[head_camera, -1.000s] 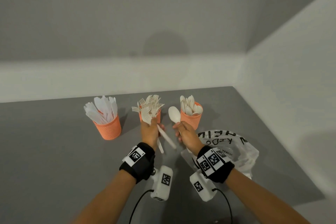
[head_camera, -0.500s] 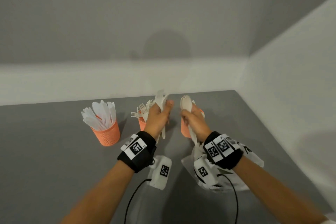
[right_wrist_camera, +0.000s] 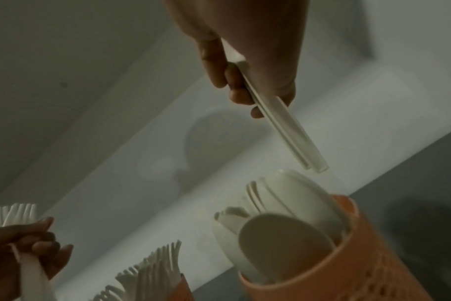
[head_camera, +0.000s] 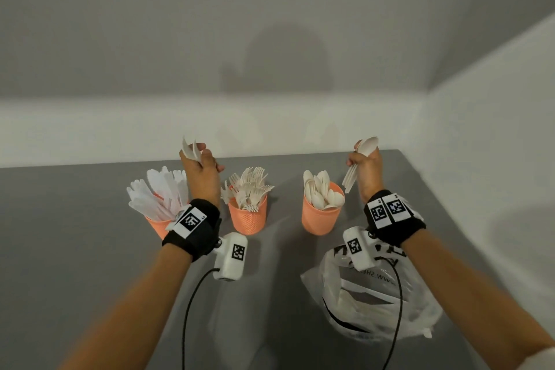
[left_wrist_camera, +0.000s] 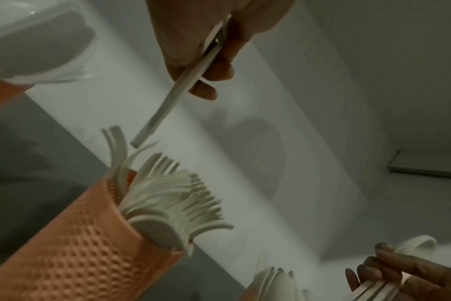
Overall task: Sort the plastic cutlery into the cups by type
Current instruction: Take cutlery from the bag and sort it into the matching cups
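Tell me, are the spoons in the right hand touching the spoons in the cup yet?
Apart. The right wrist view shows the held spoons ending just above the spoons in the cup, with a sliver of wall visible between them.

Three cups (head_camera: 248, 216) showing orange, dimpled texture; cutlery (head_camera: 322, 194) looking white; table (head_camera: 75, 249) appearing grey; wristbands (head_camera: 195, 230) showing black with black-white square markers.

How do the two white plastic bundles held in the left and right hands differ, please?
The left hand grips flat white plastic knives, blades up, between the knife and fork cups; the right hand grips round-bowled white plastic spoons, bowls up, handles pointing down beside the orange spoon cup. Both bundles are held above the cups, not yet dropped.
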Demonstrator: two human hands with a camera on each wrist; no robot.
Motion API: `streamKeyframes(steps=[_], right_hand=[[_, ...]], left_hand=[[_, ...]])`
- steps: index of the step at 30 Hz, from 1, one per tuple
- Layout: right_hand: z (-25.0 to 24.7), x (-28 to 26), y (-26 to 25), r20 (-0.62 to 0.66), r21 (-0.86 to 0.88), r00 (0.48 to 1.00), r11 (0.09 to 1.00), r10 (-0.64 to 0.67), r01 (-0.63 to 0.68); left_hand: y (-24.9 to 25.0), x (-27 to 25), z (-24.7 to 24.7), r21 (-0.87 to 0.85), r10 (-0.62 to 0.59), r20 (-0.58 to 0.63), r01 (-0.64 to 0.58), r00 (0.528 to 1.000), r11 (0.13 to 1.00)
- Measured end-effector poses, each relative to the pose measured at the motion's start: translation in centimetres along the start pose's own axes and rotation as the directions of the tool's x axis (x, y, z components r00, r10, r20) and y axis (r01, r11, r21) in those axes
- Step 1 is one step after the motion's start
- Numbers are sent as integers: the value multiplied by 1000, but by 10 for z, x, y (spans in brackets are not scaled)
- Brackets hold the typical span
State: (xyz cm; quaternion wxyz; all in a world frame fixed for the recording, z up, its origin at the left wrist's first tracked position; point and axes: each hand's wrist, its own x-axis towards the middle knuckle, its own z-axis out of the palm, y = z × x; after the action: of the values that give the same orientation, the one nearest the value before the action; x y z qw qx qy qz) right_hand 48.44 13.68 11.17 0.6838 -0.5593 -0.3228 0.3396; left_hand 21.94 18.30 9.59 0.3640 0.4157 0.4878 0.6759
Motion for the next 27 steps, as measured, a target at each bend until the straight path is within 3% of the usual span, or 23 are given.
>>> streamKeyframes(steps=[4,10,15,21,24,27], right_hand=[[3,1,13,24,-17,999,1000,23,-22],[3,7,28,38,-17,998,999,48,-48],[-1,7,40,46,-71,995,994,91,-88],[-2,6,59,36,-216,993,971,115,-104],[-1,3,61,5,-329,999,944,35,-31],[2,2,62,20,-455,994,884,-109,106]], left_hand=[[-14,-4,4,52,14,-27,-13,1000,999],[-29,-6,13,69,55,55,-58,997,996],[-44,-13,15,112,7,117,-20,993,993],[-61,-19,9,394,54,187,-125,981,911],[-62,-17,6,509,106,232,-214,967,834],[-59,-16,6,533,108,247,-228,963,815]])
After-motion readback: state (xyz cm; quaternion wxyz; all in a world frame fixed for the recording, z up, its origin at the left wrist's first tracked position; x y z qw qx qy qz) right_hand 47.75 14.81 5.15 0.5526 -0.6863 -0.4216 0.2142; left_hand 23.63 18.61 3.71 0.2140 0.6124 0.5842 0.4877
